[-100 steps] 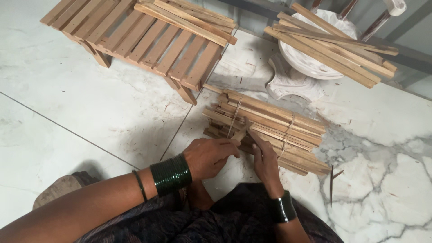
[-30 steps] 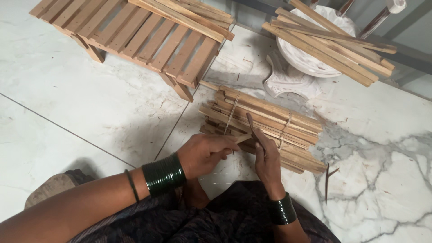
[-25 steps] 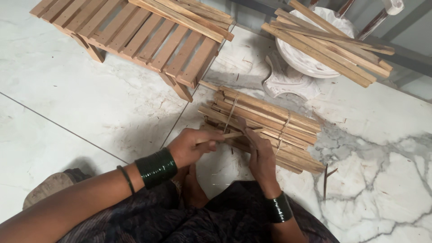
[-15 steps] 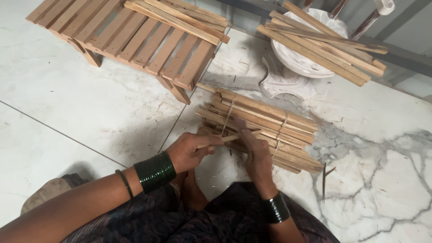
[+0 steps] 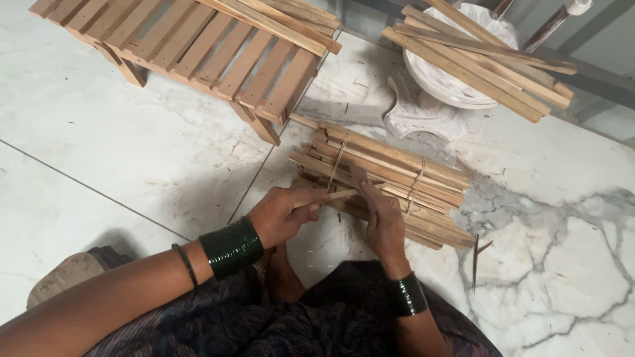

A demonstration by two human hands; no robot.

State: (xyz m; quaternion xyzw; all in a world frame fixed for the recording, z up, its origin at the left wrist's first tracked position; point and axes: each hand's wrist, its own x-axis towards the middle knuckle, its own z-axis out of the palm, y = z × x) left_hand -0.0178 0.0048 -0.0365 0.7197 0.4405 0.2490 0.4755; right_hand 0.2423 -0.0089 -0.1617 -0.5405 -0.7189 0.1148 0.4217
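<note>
The left hand point(image 5: 281, 215) grips a thin wooden stick point(image 5: 327, 196), drawing it from the tied bundle point(image 5: 383, 178) on the floor. The right hand point(image 5: 383, 221) presses flat, steadying the bundle. Next: pull it free cleanly.

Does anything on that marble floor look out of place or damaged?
Mostly tidy: the tied bundle of wooden strips lies neatly. One thin dark splinter lies loose on the white marble floor, apart from the bundle, and the floor shows dark crack-like veins.
</note>
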